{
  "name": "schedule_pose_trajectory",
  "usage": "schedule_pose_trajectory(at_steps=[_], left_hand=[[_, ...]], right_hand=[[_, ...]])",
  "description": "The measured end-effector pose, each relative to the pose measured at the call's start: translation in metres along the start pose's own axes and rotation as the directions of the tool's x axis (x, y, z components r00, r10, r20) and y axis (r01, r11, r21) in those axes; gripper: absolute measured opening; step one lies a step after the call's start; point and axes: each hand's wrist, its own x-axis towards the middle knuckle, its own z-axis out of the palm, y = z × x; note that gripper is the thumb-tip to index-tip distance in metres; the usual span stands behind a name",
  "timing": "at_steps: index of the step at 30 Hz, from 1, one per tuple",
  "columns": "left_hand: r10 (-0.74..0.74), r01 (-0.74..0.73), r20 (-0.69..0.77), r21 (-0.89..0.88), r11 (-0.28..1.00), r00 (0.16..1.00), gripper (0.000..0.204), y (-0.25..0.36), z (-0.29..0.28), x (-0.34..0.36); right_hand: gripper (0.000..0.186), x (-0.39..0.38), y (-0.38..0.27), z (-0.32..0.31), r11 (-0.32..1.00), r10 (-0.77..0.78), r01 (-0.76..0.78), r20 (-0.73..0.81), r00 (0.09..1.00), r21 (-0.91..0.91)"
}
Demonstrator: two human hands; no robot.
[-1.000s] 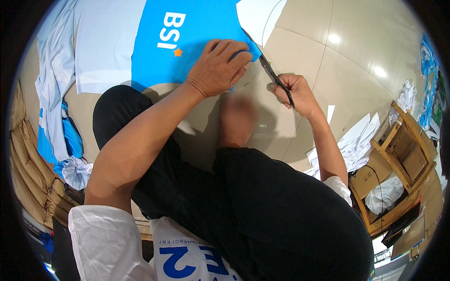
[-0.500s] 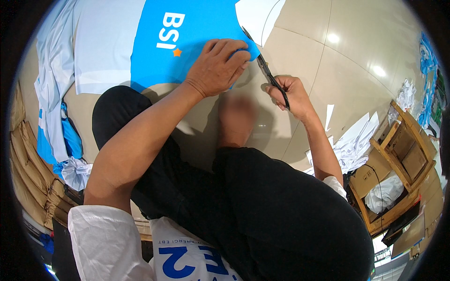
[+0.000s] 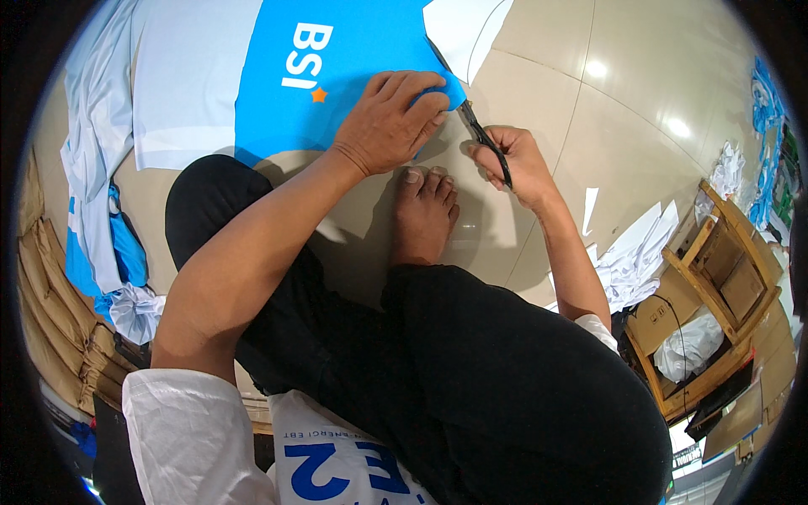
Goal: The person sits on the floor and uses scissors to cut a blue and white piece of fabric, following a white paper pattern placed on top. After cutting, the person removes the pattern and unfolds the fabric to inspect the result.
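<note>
Blue fabric (image 3: 353,42) with white lettering and a small orange star lies on the tiled floor ahead of me. My left hand (image 3: 391,118) presses on its right part, thumb and fingers pinching the folded edge. My right hand (image 3: 518,164) is closed round the handles of black scissors (image 3: 480,126). Their blades pass by the fabric's corner and reach up along the border between the blue cloth and a white piece (image 3: 471,34) marked with a thin curved line. Part of the blades is hidden by the cloth.
Pale fabric (image 3: 185,84) spreads to the left. White scraps (image 3: 631,261) lie beyond my right forearm, near a wooden frame (image 3: 741,261) with cardboard and a white plastic bag (image 3: 686,345). Brown folded material (image 3: 50,311) lines the far left. My bare foot (image 3: 427,215) rests below the scissors.
My right hand has moved slightly up and left, and the scissor blades have advanced farther along the fabric's edge. My left hand stays in place.
</note>
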Motion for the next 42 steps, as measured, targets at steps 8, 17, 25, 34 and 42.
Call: schedule_pose_trajectory(at_steps=[8,17,25,34,42], left_hand=[[-0.005,0.005,0.0,0.004,1.0,1.0,0.019,0.0,0.0,0.0],[-0.008,0.008,0.002,-0.002,1.0,1.0,0.022,0.001,-0.001,0.0],[-0.008,0.008,0.0,-0.008,1.0,1.0,0.024,0.001,0.0,0.0],[-0.009,0.008,0.006,0.021,1.0,1.0,0.021,-0.001,0.0,0.0],[-0.01,0.01,0.007,0.026,1.0,1.0,0.02,-0.001,0.0,0.0]], right_hand=[[0.029,0.0,0.002,0.006,0.999,-0.008,0.008,-0.007,1.0,0.039],[0.031,-0.001,0.008,0.013,0.994,-0.021,0.023,-0.022,1.0,0.103],[0.03,-0.002,0.01,0.02,0.996,-0.038,0.043,-0.064,0.997,0.08],[0.027,-0.006,0.009,0.03,0.993,-0.037,0.047,-0.086,0.996,0.111],[0.025,-0.006,0.011,0.032,0.992,-0.04,0.051,-0.094,0.995,0.114]])
